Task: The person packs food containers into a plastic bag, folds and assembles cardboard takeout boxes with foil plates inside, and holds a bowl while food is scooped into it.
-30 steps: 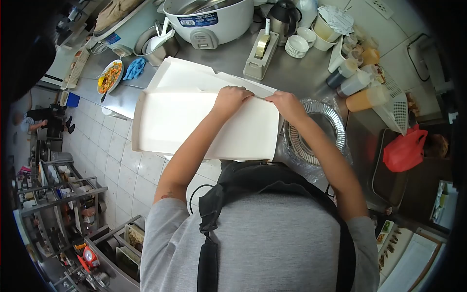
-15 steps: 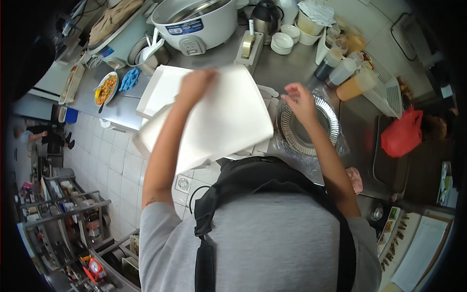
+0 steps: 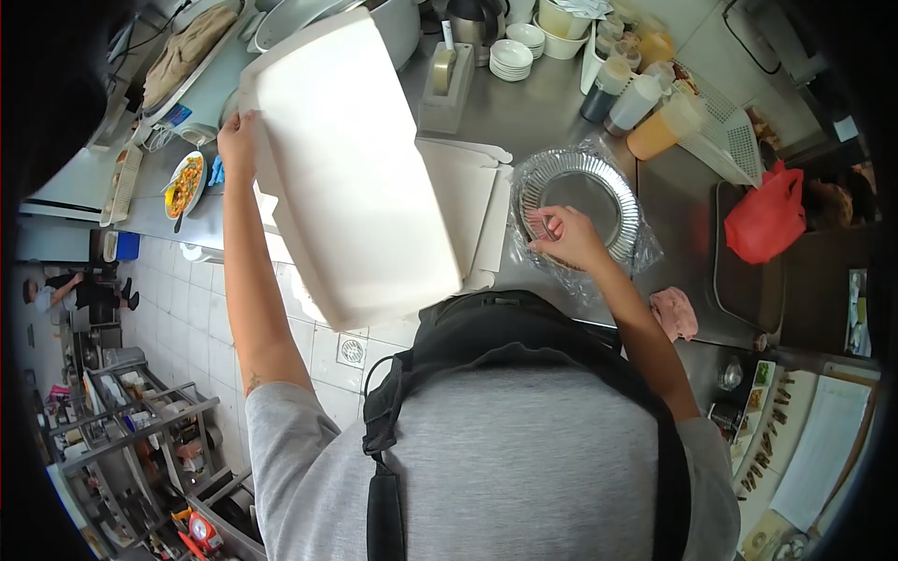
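White cardboard, an opened box (image 3: pixel 346 159) held at a tilt above the steel worktop (image 3: pixel 543 114), has its left edge gripped by the person's left hand (image 3: pixel 238 145); more white card (image 3: pixel 458 187) lies partly behind it; the right hand (image 3: pixel 564 238), fingers curled, is over the near rim of a plastic-wrapped round foil tray (image 3: pixel 629 210); whether it holds anything, I cannot tell.

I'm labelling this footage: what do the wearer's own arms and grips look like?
Left grip and right grip: bare, ungloved. Bare forearms, short grey sleeves; a small dark marking, too small to read, sits near the left sleeve.
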### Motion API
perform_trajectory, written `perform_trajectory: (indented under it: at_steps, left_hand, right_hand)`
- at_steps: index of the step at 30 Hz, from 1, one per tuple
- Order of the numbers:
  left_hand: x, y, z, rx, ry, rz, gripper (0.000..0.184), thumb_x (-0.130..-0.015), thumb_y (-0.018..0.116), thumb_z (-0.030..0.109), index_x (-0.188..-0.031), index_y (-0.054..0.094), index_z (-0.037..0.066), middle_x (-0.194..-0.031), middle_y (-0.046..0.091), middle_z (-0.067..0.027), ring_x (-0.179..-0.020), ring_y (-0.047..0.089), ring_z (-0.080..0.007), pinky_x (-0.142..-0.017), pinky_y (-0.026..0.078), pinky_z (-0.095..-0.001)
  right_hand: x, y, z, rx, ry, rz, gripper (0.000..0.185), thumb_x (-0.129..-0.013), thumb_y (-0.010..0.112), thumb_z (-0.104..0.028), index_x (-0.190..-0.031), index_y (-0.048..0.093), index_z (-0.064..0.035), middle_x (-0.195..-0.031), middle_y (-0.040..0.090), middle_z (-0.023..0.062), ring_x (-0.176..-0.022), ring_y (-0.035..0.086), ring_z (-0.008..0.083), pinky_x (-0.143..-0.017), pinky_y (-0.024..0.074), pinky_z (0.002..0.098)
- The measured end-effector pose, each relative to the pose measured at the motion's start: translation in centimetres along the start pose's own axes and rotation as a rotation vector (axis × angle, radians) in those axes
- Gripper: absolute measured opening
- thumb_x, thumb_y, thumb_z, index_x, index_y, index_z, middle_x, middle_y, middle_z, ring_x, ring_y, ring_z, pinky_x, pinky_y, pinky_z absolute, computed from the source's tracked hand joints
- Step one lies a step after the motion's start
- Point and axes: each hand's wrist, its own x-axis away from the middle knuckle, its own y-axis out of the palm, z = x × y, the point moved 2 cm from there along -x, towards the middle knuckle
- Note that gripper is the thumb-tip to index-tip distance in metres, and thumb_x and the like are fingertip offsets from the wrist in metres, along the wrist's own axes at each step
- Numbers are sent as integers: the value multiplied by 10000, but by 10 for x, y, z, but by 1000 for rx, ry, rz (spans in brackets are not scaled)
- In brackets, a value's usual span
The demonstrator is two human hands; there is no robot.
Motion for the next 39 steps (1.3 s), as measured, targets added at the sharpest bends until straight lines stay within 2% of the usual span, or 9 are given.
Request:
perform_trajectory:
  at_steps: [7,11,16,21,25,28,31,35,39]
  left_hand:
    - [36,24,4,170,-365,-86,340,-915,626,295,-1149,610,48,-929,653,-22,-712,595,-123,-587,503,-288]
    - [85,50,-18,163,-376,-164,491,-866,685,369,-1254,560,96,-1038,656,-79,-877,649,-183,-716,539,-362]
    - [132,63,-49,62,-403,-360,452,-900,629,294,-1211,552,-25,-1048,652,-123,-901,654,-201,-727,554,-348]
    - [147,63,-50,122,-436,-278,415,-949,553,298,-1188,560,-41,-983,651,-118,-808,656,-187,-677,565,-326]
    - [154,59,-70,41,-307,-196,409,-939,558,216,-1304,543,33,-944,655,-110,-760,656,-189,-648,565,-326]
    - [164,48,-79,-189,-251,-159,381,-884,581,100,-1260,596,39,-950,679,-104,-716,657,-174,-621,544,-307]
    - [169,43,-83,-233,-249,-233,354,-873,629,115,-1214,628,22,-937,684,-83,-729,658,-156,-573,538,-283]
    - [161,41,-99,-79,-355,-317,382,-842,702,152,-1167,638,-38,-898,691,-97,-708,656,-140,-578,533,-265]
    - [156,40,-82,-97,-490,-321,343,-824,738,158,-1084,667,-53,-847,683,-85,-663,645,-127,-578,536,-251]
  right_hand:
    - [-8,-7,16,-381,95,-203,333,-757,768,-198,-1055,713,-62,-762,647,56,-662,612,133,-631,504,259]
    - [0,-30,8,-64,-98,121,170,-766,730,-81,-927,708,-32,-731,633,52,-566,569,111,-559,480,236]
    - [20,-75,-112,-113,-408,548,61,-745,717,-42,-758,667,-74,-698,604,42,-523,555,117,-493,454,265]
    - [-6,23,-172,-142,-838,129,55,-743,705,-75,-751,653,-87,-706,588,49,-668,606,206,-587,493,323]
    - [-28,114,-125,90,-630,-365,157,-774,708,-235,-787,681,-82,-756,635,64,-702,633,246,-651,515,380]
    - [-23,96,-139,-107,-462,-608,223,-796,702,-309,-852,698,-93,-807,663,75,-756,657,246,-685,522,393]
    - [-71,98,-119,-346,-332,-274,282,-801,722,-324,-977,688,-105,-844,678,81,-782,669,239,-695,525,372]
    - [-162,62,-117,-104,-322,343,475,-761,776,-305,-1139,616,-65,-842,682,99,-770,664,240,-698,523,360]
    - [-218,66,-101,-101,-133,155,393,-759,781,-258,-1045,653,-22,-769,683,102,-710,670,223,-683,532,345]
